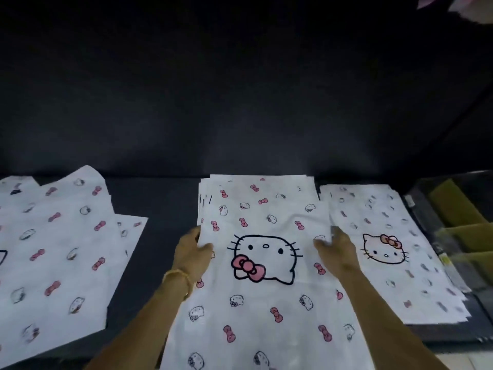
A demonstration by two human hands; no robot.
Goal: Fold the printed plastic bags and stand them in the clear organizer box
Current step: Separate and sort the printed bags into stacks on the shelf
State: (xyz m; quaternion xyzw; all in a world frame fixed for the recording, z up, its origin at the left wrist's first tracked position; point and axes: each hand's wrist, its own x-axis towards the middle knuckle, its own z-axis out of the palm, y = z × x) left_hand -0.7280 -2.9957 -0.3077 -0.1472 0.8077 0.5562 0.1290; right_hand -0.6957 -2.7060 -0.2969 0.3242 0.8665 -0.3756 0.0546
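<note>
1. Top bag (262, 260) laid flat on the middle stack (256, 188), print up, probably squared for a first fold.
2. Left hand (193, 253) gripping its left edge, thumb on top, fingers underneath.
3. Right hand (336, 251) pinching the right edge likewise.
4. More bags on the left (53, 236) and on the right (386, 236).
5. Clear box (453, 222) at far right, dividers visible, no folded bags discernible inside.

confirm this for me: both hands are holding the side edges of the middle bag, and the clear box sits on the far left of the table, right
Not quite. The head view shows the clear box on the far right, not the left. The rest holds: the left hand and right hand grip the side edges of the middle bag.
</note>
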